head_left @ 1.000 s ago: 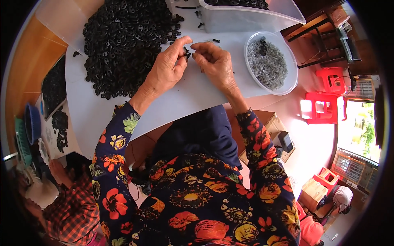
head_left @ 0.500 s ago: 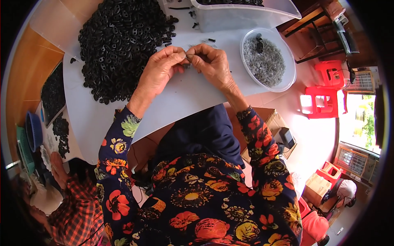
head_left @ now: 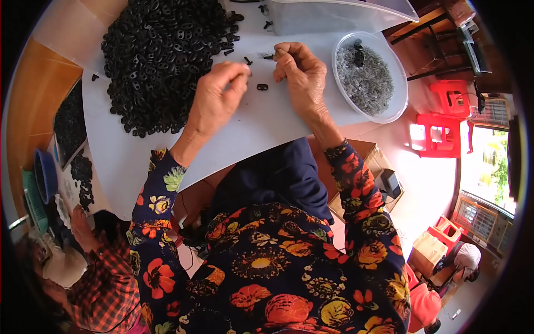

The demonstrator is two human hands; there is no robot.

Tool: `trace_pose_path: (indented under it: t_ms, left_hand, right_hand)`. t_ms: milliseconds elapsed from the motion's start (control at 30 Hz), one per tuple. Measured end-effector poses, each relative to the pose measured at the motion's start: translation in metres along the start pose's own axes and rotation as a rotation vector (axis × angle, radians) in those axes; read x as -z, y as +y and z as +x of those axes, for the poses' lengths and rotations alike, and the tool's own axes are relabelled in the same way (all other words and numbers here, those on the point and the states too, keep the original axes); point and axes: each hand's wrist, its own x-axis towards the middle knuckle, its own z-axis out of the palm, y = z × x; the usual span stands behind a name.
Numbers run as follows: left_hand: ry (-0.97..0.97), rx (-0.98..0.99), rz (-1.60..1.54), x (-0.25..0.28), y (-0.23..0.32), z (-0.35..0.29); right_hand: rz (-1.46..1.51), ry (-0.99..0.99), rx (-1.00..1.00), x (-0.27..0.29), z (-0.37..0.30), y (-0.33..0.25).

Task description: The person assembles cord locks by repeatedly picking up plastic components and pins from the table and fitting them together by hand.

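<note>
Lower centre: dark floral top [head_left: 261, 267], with navy trousers [head_left: 278, 172] directly above. Centre: left hand [head_left: 216, 100] and right hand [head_left: 303, 80] over a pale table [head_left: 239, 133], apart from each other.

Left hand: fingers curled, thumb and forefinger close together; blurred at the tips, so state of grip and any held part not determinable. Right hand: thumb and forefinger bent toward each other, tips just beside a small dark part [head_left: 268, 57]; cannot tell whether clamped on it or only near it.

Between the hands: black two-hole piece [head_left: 262, 87], lying loose on the table and touching neither. Above the left fingertips: short black part [head_left: 248, 60], also loose.

Upper left: large heap of black pieces [head_left: 158, 67], near the left hand. Upper right: round clear tub [head_left: 400, 92], holding a mass of clear pieces [head_left: 367, 86]. Top edge: translucent bin [head_left: 328, 19].

Left edge: blue basket [head_left: 45, 173] beside green basket [head_left: 34, 200]. Lower left: co-worker in checked shirt [head_left: 105, 295]. Right side, farther off: red stools [head_left: 431, 147]; beyond, bright window [head_left: 492, 167].
</note>
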Motion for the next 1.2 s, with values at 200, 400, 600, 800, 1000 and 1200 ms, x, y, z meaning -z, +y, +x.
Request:
trace_pose_path:
  t_ms: [200, 400, 600, 800, 1000, 1200]
  left_hand:
    - [-0.102, -0.286, 0.458, -0.015, 0.008, 0.005]
    - [-0.271, -0.218, 0.551, -0.015, 0.008, 0.016]
    - [-0.298, -0.148, 0.560, -0.009, 0.016, 0.021]
    - [-0.321, -0.131, 0.545, -0.003, 0.020, 0.022]
    - [-0.312, -0.198, 0.548, -0.001, 0.011, 0.028]
    - [-0.300, -0.173, 0.545, -0.009, 0.006, 0.026]
  right_hand:
    - [0.033, -0.018, -0.013, -0.002, -0.002, -0.002]
    - [-0.154, -0.051, 0.031, -0.005, -0.004, 0.000]
    - [-0.075, -0.031, 0.014, -0.004, -0.003, -0.003]
    - [-0.079, -0.041, 0.020, -0.004, -0.002, 0.000]
    - [-0.087, -0.059, 0.021, 0.000, -0.002, -0.001]
    - [-0.086, -0.082, 0.008, -0.006, -0.003, -0.002]
